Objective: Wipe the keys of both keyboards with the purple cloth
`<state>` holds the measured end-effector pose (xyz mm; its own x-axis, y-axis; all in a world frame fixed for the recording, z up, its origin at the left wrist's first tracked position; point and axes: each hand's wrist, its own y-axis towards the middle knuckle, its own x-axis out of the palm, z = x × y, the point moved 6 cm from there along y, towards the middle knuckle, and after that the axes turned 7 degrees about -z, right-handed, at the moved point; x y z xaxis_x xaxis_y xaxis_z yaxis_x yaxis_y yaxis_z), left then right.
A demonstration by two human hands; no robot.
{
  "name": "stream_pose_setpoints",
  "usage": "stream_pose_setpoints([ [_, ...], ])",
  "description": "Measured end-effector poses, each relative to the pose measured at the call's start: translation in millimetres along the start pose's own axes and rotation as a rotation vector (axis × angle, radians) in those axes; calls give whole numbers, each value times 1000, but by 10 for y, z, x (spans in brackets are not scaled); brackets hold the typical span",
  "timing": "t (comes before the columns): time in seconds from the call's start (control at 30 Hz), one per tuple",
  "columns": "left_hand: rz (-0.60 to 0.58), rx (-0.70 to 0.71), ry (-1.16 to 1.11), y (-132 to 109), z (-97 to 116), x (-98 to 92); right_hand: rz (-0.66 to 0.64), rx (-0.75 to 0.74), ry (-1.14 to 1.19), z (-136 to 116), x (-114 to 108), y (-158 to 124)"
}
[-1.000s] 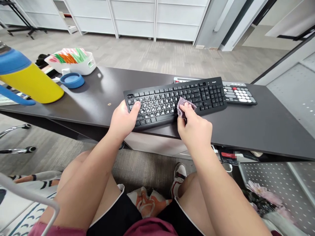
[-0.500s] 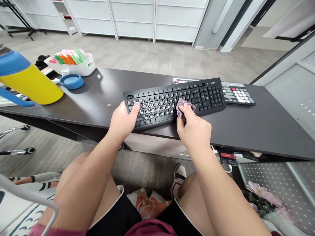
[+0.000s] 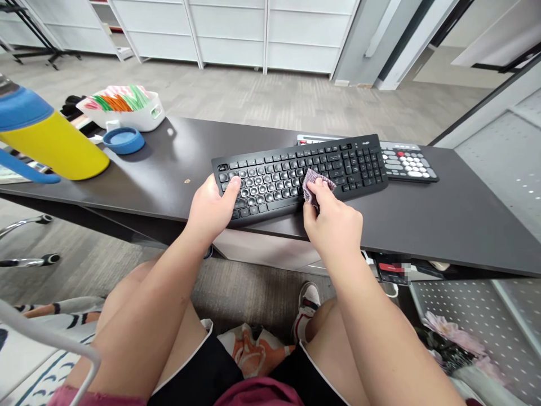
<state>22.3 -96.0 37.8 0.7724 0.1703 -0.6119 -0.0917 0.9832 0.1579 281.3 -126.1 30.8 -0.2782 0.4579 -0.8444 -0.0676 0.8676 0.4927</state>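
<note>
A black keyboard (image 3: 274, 183) is held at a slant over the dark desk, its right end higher in view than its left. My left hand (image 3: 212, 204) grips its left end, thumb on top of the keys and the other fingers hidden beneath. In my right hand (image 3: 332, 214) a small striped purplish cloth (image 3: 313, 183) is pinched, pressed against the keys right of the middle. Behind the black keyboard, partly covered by it, lies a second keyboard (image 3: 409, 162) with grey and white keys and a red one.
On the desk (image 3: 443, 225), a yellow and blue tumbler (image 3: 54, 135) stands at the left. Nearby are a blue lid (image 3: 123, 140) and a white basket (image 3: 139, 117) of colourful wrapped items. A grey panel (image 3: 502, 163) borders the right side. Pink flowers (image 3: 456, 338) sit low right.
</note>
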Motion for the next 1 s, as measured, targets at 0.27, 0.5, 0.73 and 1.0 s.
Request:
stream_pose_setpoints([
  [0.27,2,5,15,3,5,-3,-19,7,3,2,13,0],
  [0.5,2,15,19,7,-3,1,-10,4,-6,-3,16,-11],
  [0.73,5,23,31,8,2,-1,-20,5,-19,-10,18,-6],
  [1.0,6,31,31,3,8,5,-24,9,-30,-6,22,-9],
])
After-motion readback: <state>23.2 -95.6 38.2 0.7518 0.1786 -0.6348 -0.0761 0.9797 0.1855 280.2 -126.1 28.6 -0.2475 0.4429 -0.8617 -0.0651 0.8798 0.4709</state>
